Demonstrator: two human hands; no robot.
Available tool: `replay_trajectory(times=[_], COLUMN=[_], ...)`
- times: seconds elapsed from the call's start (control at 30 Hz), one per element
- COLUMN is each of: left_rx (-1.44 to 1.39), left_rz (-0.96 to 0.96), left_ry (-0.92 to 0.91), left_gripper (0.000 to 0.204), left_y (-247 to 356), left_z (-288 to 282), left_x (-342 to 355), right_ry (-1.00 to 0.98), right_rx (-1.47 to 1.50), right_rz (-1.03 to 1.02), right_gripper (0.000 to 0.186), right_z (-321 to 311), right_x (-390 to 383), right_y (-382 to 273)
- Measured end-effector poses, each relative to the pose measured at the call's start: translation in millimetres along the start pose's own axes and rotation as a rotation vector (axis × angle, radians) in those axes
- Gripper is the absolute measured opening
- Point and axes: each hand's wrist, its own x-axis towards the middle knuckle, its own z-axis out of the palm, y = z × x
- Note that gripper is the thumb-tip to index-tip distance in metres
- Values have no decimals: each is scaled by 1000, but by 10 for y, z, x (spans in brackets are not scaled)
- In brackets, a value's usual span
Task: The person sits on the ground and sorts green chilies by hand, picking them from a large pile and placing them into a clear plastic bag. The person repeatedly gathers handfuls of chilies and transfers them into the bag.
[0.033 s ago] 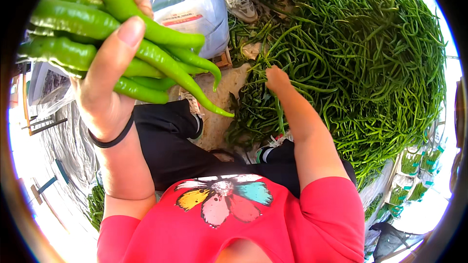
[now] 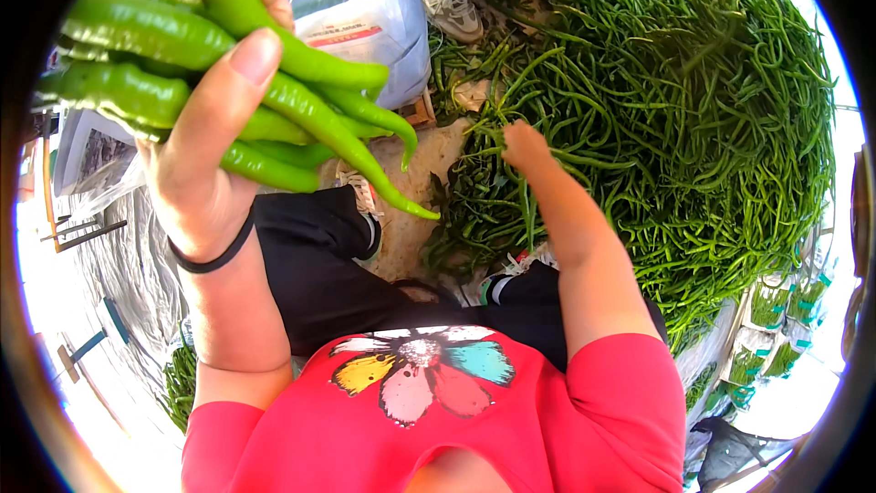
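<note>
Close up at the upper left, my left hand (image 2: 205,141) is closed round a bunch of long green chili peppers (image 2: 310,110). The thumb presses across the bunch, and the pepper tips point right. A dark band circles that wrist. Farther down, my right hand (image 2: 526,146) reaches into the near left side of a big heap of green chili peppers (image 2: 693,128). Its fingers are curled among the peppers and partly hidden, so whatever they grip does not show.
Behind the left hand stands a container in a clear plastic bag (image 2: 365,27). Another person's shoe (image 2: 453,16) is at the heap's far edge. Bare ground (image 2: 415,183) lies between my feet. Several bags of green peppers (image 2: 766,306) stand at the right, beside a dark bag (image 2: 739,452).
The left hand with its bunch of chili peppers has shifted very slightly right. My right hand has moved a touch to the right at the heap's edge.
</note>
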Motion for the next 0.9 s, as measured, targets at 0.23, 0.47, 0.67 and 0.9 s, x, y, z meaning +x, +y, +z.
replay_trajectory(times=[0.23,0.47,0.67,0.9], left_rx=[125,-150,-52,23], left_rz=[33,35,8,-146], left_ry=[136,25,58,37], left_gripper=[43,45,51,66], left_y=[182,257,139,150], left_z=[416,378,4,58], left_x=[-46,-136,-148,-46], right_ry=[361,203,204,309], right_rx=[178,-282,-230,217], right_rz=[-85,-244,-278,-253], right_gripper=[38,45,61,88], right_z=[-840,97,333,30], right_x=[-469,-149,12,-208], right_y=[237,-36,-117,93])
